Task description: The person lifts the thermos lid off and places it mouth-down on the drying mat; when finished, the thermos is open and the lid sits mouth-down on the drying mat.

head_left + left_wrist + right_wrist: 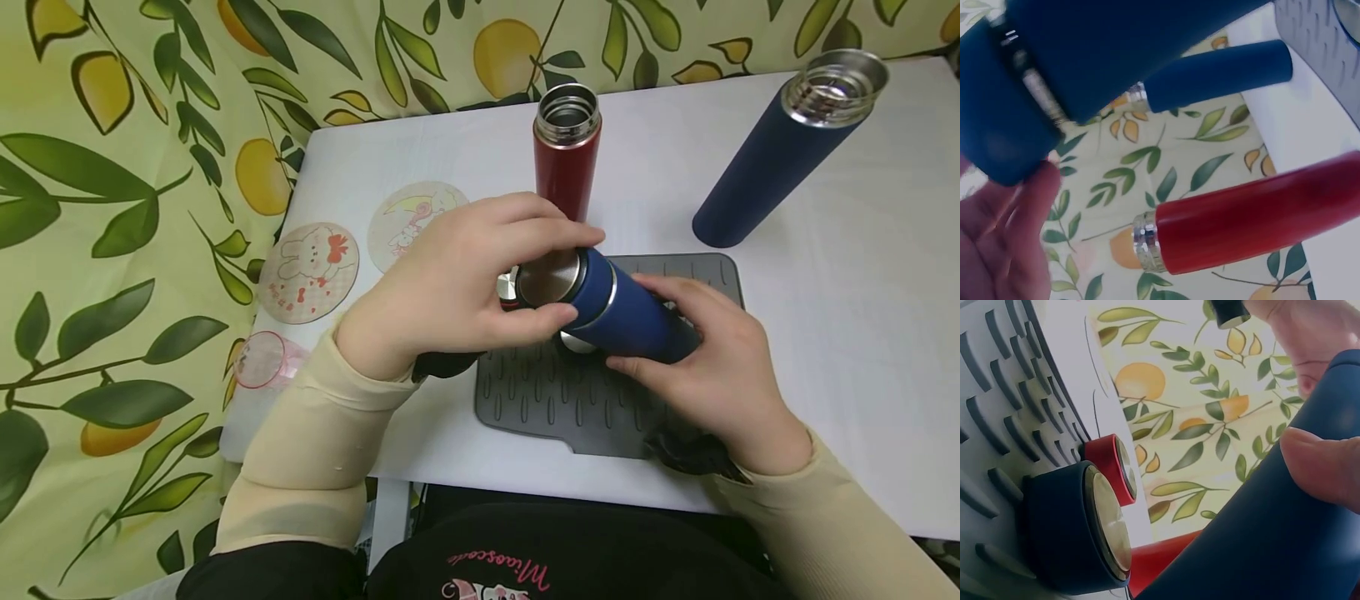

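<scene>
A dark blue thermos bottle point(641, 312) is held tilted over the grey mat point(525, 404), its lid end toward the left. My right hand point(712, 354) grips the body near its base, thumb along the near side. At the other end my left hand point(465, 279) has thumb and fingers on opposite sides of the blue lid point(596, 287) with its steel top. A bright steel ring shows between lid and body. Below, a loose blue lid point(1060, 531) and a smaller red lid point(1100, 465) stand on the mat, mostly hidden from the head view.
Behind the mat stands a lidless red thermos bottle point(566, 162), with a taller lidless blue one point(780, 162) to the right. Two round printed coasters point(307, 271) and a pink-rimmed clear cup point(262, 362) lie at left. Leaf-patterned cloth point(450, 50) borders the table.
</scene>
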`<state>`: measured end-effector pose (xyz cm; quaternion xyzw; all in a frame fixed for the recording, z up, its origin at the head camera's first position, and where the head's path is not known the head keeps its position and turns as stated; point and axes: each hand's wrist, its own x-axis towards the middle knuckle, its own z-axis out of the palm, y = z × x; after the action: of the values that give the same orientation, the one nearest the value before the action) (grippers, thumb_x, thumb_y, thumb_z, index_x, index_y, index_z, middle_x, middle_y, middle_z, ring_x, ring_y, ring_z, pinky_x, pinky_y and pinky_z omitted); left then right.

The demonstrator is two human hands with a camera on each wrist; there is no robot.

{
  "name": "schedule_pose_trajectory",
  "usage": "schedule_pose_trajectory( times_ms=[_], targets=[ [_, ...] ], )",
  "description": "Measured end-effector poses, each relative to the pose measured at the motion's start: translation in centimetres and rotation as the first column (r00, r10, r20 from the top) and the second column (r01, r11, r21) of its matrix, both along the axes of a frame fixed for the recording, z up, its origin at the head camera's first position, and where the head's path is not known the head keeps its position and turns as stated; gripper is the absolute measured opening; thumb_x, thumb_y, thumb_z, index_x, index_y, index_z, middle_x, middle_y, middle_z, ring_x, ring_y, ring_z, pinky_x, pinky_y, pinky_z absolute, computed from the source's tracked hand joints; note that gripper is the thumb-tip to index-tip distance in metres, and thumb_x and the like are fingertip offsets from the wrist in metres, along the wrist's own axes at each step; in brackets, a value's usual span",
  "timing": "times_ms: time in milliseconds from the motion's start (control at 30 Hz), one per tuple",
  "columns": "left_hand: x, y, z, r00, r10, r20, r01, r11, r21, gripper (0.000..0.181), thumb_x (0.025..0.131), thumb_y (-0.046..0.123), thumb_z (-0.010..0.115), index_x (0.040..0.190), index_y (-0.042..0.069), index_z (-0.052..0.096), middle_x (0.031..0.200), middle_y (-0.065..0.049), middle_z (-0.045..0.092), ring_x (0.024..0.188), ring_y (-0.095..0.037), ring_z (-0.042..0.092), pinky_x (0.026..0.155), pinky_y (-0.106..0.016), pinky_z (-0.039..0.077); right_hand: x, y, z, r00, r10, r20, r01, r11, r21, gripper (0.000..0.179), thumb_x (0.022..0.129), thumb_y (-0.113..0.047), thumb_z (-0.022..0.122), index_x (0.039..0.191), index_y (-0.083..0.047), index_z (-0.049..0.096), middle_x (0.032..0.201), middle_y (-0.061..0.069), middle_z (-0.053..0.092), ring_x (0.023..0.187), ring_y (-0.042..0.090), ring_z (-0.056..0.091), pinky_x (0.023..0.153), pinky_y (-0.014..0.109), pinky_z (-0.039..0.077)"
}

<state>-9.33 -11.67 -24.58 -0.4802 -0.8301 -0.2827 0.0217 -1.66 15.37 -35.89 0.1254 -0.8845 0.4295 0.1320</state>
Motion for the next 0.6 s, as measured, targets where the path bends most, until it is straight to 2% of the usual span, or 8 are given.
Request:
schedule_pose_trajectory(
  times_ms=[67,133,200,267,333,400,467,600],
  targets=[
    [0.1,0.1,0.0,0.997,0.061,-0.036,-0.062,0.998,-0.023,0.061,0.097,0.045,0.08,0.146,0.01,0.071,0.13,-0.007,0.074,0.105,-0.016,0.067,0.089,-0.034,0.056,0.0,0.0,0.0,1.0,0.0,0.004,0.0,1.0,-0.005,0.093,0.057,-0.005,0.108,0.143,-0.009,0.074,0.131,0.018,0.077,0.118,0.037,0.07,0.096,0.019,0.039],
    [0.2,0.1,0.0,0.997,0.071,-0.043,-0.072,0.997,-0.01,0.071,0.095,0.05,0.084,0.151,0.01,0.067,0.138,-0.008,0.071,0.118,-0.016,0.066,0.1,-0.034,0.054,0.0,0.0,0.1,1.0,-0.004,0.011,0.004,1.0,-0.012,0.093,0.057,-0.005,0.108,0.143,-0.009,0.073,0.132,0.019,0.077,0.118,0.037,0.07,0.095,0.02,0.039],
    [0.1,0.0,0.0,1.0,0.011,-0.019,-0.011,0.999,0.036,0.081,0.09,0.048,0.09,0.155,0.007,0.063,0.152,-0.012,0.064,0.137,-0.018,0.06,0.115,-0.035,0.048,0.0,0.1,0.2,1.0,-0.01,0.016,0.01,1.0,-0.015,0.093,0.058,-0.006,0.108,0.144,-0.008,0.073,0.132,0.02,0.077,0.119,0.038,0.07,0.095,0.022,0.04],
    [-0.1,-0.2,0.1,0.995,-0.097,0.03,0.093,0.991,0.098,0.084,0.088,0.04,0.093,0.156,0.003,0.06,0.164,-0.017,0.054,0.154,-0.02,0.048,0.128,-0.037,0.038,0.0,0.2,0.3,1.0,-0.013,0.02,0.013,1.0,-0.016,0.093,0.058,-0.006,0.108,0.144,-0.008,0.072,0.132,0.02,0.076,0.119,0.039,0.07,0.095,0.021,0.04],
    [-0.2,-0.5,0.2,0.969,-0.221,0.111,0.204,0.968,0.147,0.076,0.092,0.025,0.089,0.156,-0.001,0.059,0.171,-0.021,0.047,0.164,-0.023,0.037,0.134,-0.04,0.03,0.0,0.2,0.3,1.0,-0.012,0.022,0.013,1.0,-0.016,0.093,0.059,-0.006,0.108,0.145,-0.008,0.072,0.133,0.02,0.076,0.119,0.039,0.071,0.096,0.018,0.038],
    [-0.2,-0.7,0.3,0.938,-0.302,0.171,0.274,0.947,0.169,0.063,0.095,0.009,0.078,0.154,-0.004,0.059,0.172,-0.023,0.044,0.168,-0.025,0.03,0.136,-0.042,0.026,0.1,0.3,0.4,1.0,-0.008,0.024,0.008,1.0,-0.02,0.093,0.059,-0.006,0.108,0.145,-0.008,0.072,0.132,0.02,0.076,0.118,0.039,0.071,0.096,0.018,0.039],
    [-0.3,-0.9,0.5,0.919,-0.335,0.208,0.305,0.938,0.162,0.057,0.095,-0.004,0.065,0.152,-0.004,0.062,0.172,-0.023,0.045,0.17,-0.025,0.028,0.138,-0.042,0.024,0.1,0.3,0.4,1.0,-0.003,0.027,0.003,1.0,-0.022,0.093,0.059,-0.006,0.108,0.145,-0.008,0.071,0.132,0.02,0.076,0.118,0.039,0.07,0.096,0.02,0.04],
    [-0.3,-1.1,0.9,0.933,-0.31,0.183,0.292,0.949,0.119,0.057,0.092,-0.012,0.056,0.146,0.003,0.07,0.165,-0.019,0.056,0.163,-0.026,0.04,0.134,-0.041,0.031,0.3,0.3,0.3,0.999,0.008,0.041,-0.007,1.0,-0.017,0.094,0.059,-0.007,0.108,0.146,-0.009,0.071,0.133,0.02,0.076,0.12,0.039,0.068,0.096,0.029,0.043]
  ],
)
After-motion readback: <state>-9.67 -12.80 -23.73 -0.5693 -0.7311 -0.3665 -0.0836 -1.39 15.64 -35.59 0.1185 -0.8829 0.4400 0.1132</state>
